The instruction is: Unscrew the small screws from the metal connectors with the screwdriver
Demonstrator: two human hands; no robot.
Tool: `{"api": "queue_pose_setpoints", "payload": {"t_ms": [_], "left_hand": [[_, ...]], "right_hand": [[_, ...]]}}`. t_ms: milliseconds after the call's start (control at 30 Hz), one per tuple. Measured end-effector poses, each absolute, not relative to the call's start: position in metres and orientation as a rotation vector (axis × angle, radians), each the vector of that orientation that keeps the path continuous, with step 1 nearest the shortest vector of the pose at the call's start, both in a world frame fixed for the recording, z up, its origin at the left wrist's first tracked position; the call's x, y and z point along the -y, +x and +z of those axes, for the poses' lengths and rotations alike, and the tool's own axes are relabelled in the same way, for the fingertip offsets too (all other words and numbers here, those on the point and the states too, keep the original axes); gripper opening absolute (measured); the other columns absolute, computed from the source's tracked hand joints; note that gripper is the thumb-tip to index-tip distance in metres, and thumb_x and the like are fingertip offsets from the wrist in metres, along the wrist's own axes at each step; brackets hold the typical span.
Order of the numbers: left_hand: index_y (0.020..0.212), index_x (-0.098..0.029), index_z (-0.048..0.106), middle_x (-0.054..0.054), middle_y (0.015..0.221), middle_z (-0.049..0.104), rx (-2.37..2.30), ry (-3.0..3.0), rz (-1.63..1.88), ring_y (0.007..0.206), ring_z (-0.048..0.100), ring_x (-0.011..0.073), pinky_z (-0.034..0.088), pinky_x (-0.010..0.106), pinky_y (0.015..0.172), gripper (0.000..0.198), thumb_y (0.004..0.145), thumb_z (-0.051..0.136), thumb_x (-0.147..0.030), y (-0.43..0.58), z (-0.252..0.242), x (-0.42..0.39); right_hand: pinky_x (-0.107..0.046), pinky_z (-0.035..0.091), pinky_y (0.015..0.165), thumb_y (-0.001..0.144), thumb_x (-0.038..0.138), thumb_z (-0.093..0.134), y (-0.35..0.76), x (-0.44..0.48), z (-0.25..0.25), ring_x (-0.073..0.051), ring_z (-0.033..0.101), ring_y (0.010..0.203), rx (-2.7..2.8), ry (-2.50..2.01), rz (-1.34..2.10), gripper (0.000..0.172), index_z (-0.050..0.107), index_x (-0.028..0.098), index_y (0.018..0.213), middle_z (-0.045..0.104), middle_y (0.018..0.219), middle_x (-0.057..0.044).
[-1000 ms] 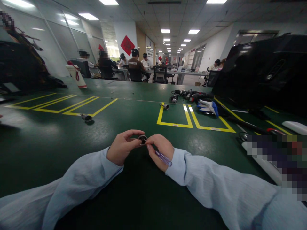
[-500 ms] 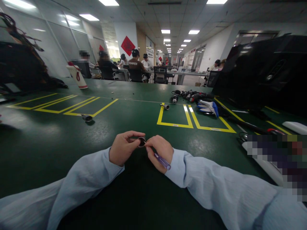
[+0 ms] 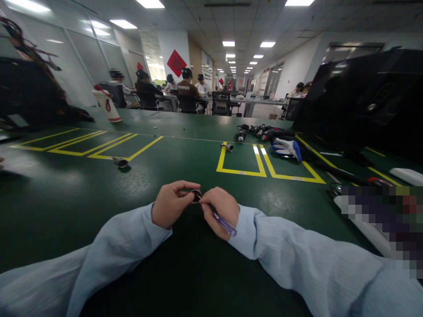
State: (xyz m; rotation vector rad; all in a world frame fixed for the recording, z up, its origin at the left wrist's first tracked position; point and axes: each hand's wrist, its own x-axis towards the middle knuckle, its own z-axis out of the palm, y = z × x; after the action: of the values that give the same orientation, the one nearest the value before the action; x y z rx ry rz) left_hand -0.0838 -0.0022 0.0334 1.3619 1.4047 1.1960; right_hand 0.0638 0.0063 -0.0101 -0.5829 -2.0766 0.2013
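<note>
Between thumb and fingers, my left hand point(image 3: 172, 204) grips a small round metal part point(image 3: 196, 196), its dark open end turned towards me. My right hand point(image 3: 220, 211) is closed around a screwdriver point(image 3: 225, 224) with a clear purple handle. The handle's butt sticks out below the palm, and the thin shaft points into the opening of the metal part. Its tip is hidden inside or behind the rim. Both hands are just above the green table point(image 3: 139, 189), close to each other.
One metal fitting point(image 3: 120, 162) lies left and another point(image 3: 229, 147) near a yellow-taped box. Further right are black cables point(image 3: 261, 130), blue-and-white gloves point(image 3: 287, 149) and a large black object point(image 3: 363, 97). A paper cup point(image 3: 108, 105) stands back left. Several people sit at desks beyond.
My hands have barely moved, shifting a few pixels to the right. The screwdriver is still held at the metal part's opening.
</note>
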Motion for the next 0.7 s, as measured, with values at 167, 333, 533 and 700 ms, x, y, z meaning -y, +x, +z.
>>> {"api": "queue_pose_setpoints", "payload": {"t_ms": [167, 333, 533, 700], "left_hand": [[0.075, -0.012, 0.066, 0.002, 0.063, 0.069, -1.460, 1.375, 1.176, 0.057, 0.065, 0.0167, 0.055, 0.027, 0.059, 0.019, 0.056, 0.063, -0.014, -0.0818, 0.0371, 0.0035], [0.077, -0.011, 0.066, 0.002, 0.065, 0.069, -1.497, 1.399, 1.169, 0.057, 0.065, 0.0164, 0.055, 0.026, 0.059, 0.021, 0.056, 0.062, -0.012, -0.0830, 0.0347, 0.0018], [0.078, -0.012, 0.065, 0.001, 0.064, 0.069, -1.496, 1.437, 1.178, 0.056, 0.065, 0.0157, 0.055, 0.025, 0.058, 0.021, 0.057, 0.063, -0.013, -0.0842, 0.0323, 0.0010], [0.080, -0.012, 0.065, 0.002, 0.065, 0.070, -1.488, 1.455, 1.169, 0.059, 0.066, 0.0164, 0.055, 0.024, 0.058, 0.022, 0.058, 0.062, -0.014, -0.0854, 0.0309, 0.0012]], "right_hand": [[-0.029, 0.043, 0.068, 0.076, 0.012, 0.043, 0.0636, -0.0061, -0.0093, -0.016, 0.052, 0.072, 2.112, -0.609, 0.186, 0.010, 0.049, 0.017, 0.081, 0.058, 0.075, -0.005], [-0.028, 0.043, 0.065, 0.076, 0.012, 0.042, 0.0618, -0.0065, -0.0080, -0.017, 0.052, 0.070, 2.127, -0.622, 0.078, 0.010, 0.051, 0.016, 0.079, 0.059, 0.073, -0.007], [-0.028, 0.043, 0.063, 0.075, 0.011, 0.041, 0.0622, -0.0061, -0.0062, -0.017, 0.051, 0.068, 2.140, -0.644, 0.040, 0.011, 0.051, 0.015, 0.078, 0.058, 0.071, -0.007], [-0.028, 0.043, 0.065, 0.076, 0.012, 0.041, 0.0640, -0.0056, -0.0059, -0.016, 0.052, 0.069, 2.138, -0.576, 0.083, 0.010, 0.050, 0.015, 0.080, 0.059, 0.074, -0.007]]}}
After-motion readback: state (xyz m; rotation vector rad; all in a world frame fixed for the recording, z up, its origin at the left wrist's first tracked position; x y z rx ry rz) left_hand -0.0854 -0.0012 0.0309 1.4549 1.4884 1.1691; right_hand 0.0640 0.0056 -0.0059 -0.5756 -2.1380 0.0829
